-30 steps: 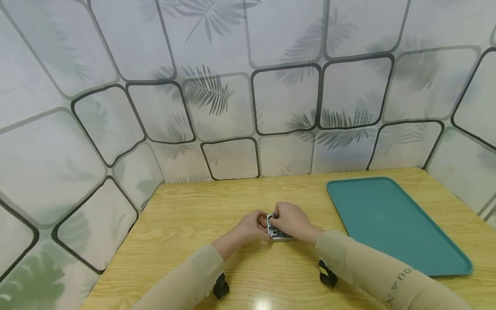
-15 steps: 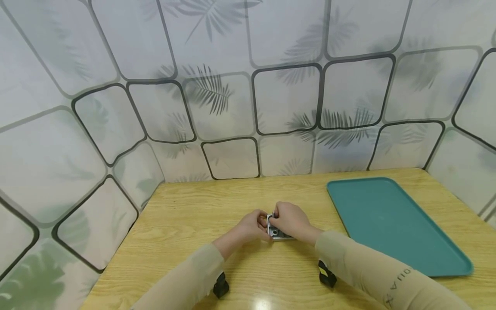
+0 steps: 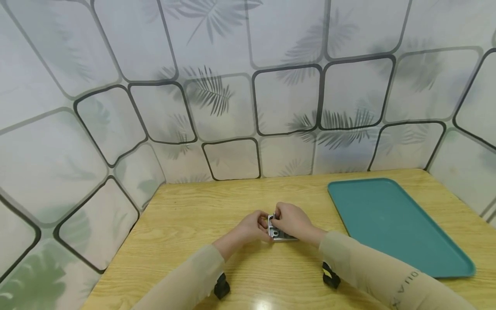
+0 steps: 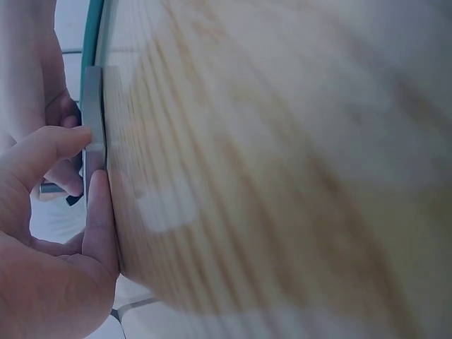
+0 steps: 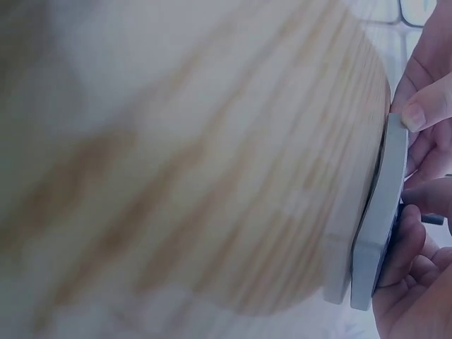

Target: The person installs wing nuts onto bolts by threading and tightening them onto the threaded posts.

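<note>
A small flat metal block (image 3: 276, 234), silver-grey with round recesses on its upper face, lies on the wooden table. My left hand (image 3: 251, 226) holds its left edge, the thumb at the near corner and the fingers at the far side. Above the block, my right hand (image 3: 293, 220) pinches a small part with a short metal rod (image 4: 51, 188), seen against the block's face in the left wrist view. In the right wrist view the block's side (image 5: 381, 212) shows as a pale, bent strip. My right hand hides much of the upper face.
A teal tray (image 3: 387, 224) lies on the right of the wooden table (image 3: 193, 202). Patterned cloth walls (image 3: 286, 99) rise behind and at both sides. Black wrist devices hang below my sleeves, close to the tabletop.
</note>
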`<state>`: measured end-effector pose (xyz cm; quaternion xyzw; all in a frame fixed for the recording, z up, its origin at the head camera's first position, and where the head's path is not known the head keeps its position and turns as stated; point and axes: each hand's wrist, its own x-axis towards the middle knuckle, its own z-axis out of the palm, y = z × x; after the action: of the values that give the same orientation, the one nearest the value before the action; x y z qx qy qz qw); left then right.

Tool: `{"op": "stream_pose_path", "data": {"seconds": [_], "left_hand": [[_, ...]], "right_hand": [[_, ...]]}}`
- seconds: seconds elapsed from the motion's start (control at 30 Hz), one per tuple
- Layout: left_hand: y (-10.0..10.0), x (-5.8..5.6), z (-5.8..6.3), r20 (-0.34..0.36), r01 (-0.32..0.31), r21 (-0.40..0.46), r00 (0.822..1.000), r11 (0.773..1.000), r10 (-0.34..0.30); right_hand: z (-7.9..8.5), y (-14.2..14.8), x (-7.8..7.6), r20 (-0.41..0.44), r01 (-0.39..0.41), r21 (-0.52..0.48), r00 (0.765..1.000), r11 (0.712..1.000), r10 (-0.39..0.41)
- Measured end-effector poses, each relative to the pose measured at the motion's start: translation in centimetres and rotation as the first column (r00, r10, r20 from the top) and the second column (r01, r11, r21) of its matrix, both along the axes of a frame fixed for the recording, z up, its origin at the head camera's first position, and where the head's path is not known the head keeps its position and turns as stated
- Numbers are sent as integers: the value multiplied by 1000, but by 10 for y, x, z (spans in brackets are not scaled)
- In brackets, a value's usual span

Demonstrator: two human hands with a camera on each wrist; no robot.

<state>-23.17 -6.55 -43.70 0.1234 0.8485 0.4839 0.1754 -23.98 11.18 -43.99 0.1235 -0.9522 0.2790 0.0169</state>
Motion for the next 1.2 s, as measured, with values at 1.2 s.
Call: {"op": "stream_pose_path", "data": {"seconds": [1.2], "left_hand": [[1, 9, 0, -38, -31, 4, 999, 1000, 31]], "right_hand": [[3, 13, 7, 20, -85, -68, 996, 994, 87]]}}
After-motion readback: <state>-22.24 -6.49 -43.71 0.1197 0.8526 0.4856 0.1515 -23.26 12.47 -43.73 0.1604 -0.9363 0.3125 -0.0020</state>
